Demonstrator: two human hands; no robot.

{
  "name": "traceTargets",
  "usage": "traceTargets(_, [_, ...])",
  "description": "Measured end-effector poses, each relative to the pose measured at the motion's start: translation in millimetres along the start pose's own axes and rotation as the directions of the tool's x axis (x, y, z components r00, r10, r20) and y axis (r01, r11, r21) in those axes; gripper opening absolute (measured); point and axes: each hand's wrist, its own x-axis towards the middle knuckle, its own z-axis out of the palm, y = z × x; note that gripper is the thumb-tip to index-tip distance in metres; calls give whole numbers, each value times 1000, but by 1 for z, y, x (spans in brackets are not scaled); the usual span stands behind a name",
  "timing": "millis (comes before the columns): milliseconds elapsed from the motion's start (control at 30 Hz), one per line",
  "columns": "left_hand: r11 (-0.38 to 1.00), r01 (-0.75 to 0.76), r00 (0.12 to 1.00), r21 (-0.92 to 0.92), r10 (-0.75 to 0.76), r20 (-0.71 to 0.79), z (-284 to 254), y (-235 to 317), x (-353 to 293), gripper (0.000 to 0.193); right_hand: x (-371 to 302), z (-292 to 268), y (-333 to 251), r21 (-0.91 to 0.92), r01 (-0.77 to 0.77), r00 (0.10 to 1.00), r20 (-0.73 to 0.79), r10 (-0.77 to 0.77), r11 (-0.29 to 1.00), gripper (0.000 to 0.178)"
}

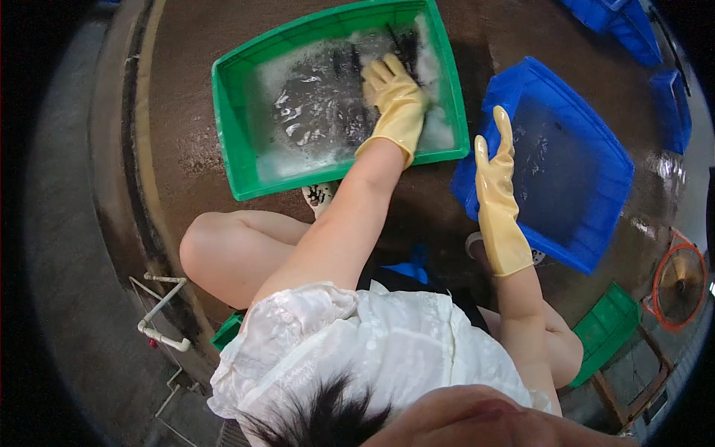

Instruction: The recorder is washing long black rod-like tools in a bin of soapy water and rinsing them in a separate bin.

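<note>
A green tub holds cloudy, foaming water. My left hand, in a yellow rubber glove, reaches over its near wall into the right part of the tub, at the water. Its fingers are spread, and nothing shows in them; the tips are slightly blurred. Dark shapes near them in the water are too unclear to name. At the left edge of a blue tub of murky water, my right hand is raised in a matching glove. It holds nothing visible, with the thumb and a finger stretched apart; the other fingers are mostly hidden.
More blue tubs stand at the far right. A green bin and a red-orange hoop lie to my right. White pipes run low on my left. The brown floor looks wet.
</note>
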Motion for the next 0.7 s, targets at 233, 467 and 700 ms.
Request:
traceTargets(233, [965,252,966,-74,-256,-47,-49,-51,29,116,2,0,-10,28,-14,1000,-1,14,1000,59])
traceTargets(467, [976,187,982,-113,-189,-6,-90,-134,50,89,11,-7,0,62,61,997,-55,-57,996,56])
traceTargets(700, [940,339,868,-31,-299,397,-89,-213,-9,64,6,-14,23,107,-42,999,-23,45,993,59])
